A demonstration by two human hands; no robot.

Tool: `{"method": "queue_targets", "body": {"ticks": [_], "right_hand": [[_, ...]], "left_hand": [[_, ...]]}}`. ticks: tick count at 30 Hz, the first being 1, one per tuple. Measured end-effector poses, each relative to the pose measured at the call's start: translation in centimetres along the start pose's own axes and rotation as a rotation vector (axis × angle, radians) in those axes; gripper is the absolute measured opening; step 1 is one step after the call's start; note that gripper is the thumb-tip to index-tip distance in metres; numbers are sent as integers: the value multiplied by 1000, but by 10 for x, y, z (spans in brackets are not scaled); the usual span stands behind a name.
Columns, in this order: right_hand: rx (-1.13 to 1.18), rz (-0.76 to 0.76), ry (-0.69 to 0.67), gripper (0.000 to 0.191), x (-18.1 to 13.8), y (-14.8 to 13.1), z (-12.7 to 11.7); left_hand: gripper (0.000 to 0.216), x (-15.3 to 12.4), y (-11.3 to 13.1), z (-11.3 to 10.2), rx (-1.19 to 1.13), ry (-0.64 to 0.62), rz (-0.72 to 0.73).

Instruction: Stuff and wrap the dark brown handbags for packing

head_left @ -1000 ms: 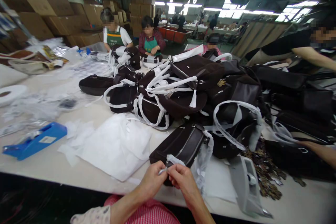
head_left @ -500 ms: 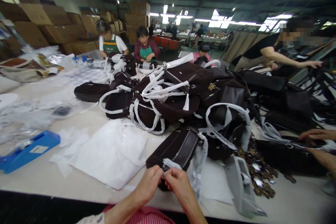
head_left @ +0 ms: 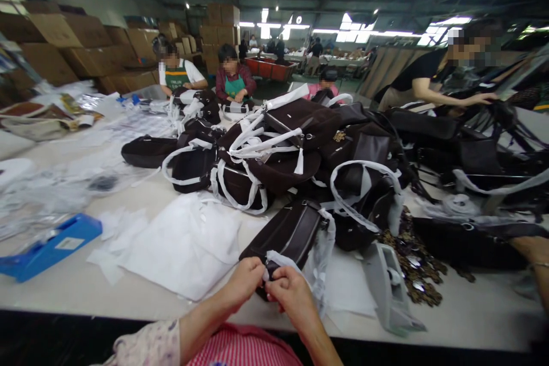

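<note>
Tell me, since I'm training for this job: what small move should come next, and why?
Perhaps the right hand should press the white wrap flat against the dark bag while the left hand steadies the bag's near end: both hands' fingertips are close together there, and the wrap lies right beside them, seemingly not snug.

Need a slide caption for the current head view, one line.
Left hand and right hand at the near end of a dark bag, blue tape dispenser off to the left.
</note>
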State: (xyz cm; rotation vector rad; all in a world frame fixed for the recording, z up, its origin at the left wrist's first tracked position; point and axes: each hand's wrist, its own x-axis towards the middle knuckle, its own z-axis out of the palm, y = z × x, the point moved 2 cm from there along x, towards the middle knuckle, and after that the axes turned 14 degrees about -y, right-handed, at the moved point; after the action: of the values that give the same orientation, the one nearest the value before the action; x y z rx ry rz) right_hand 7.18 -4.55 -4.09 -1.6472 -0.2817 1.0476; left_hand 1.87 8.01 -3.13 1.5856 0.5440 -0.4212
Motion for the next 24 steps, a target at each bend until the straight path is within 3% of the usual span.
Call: {"method": "queue_targets", "body": {"ticks": [5,11,19,24], "right_hand": [[-62,-55,92,26,-1,5,6],[-24,-57,91,32,-1,0,13],[344,33,-95,43,-17,-19,5],[353,-11,-118,37,-23,-11,-3]], "left_hand": [[16,2,2,-7,65,-72,-73],[8,0,18,-18,215,-119,-137],[17,-3,45,-15,488,-115,26],[18,-5,42,-7,539,-130,88]]}}
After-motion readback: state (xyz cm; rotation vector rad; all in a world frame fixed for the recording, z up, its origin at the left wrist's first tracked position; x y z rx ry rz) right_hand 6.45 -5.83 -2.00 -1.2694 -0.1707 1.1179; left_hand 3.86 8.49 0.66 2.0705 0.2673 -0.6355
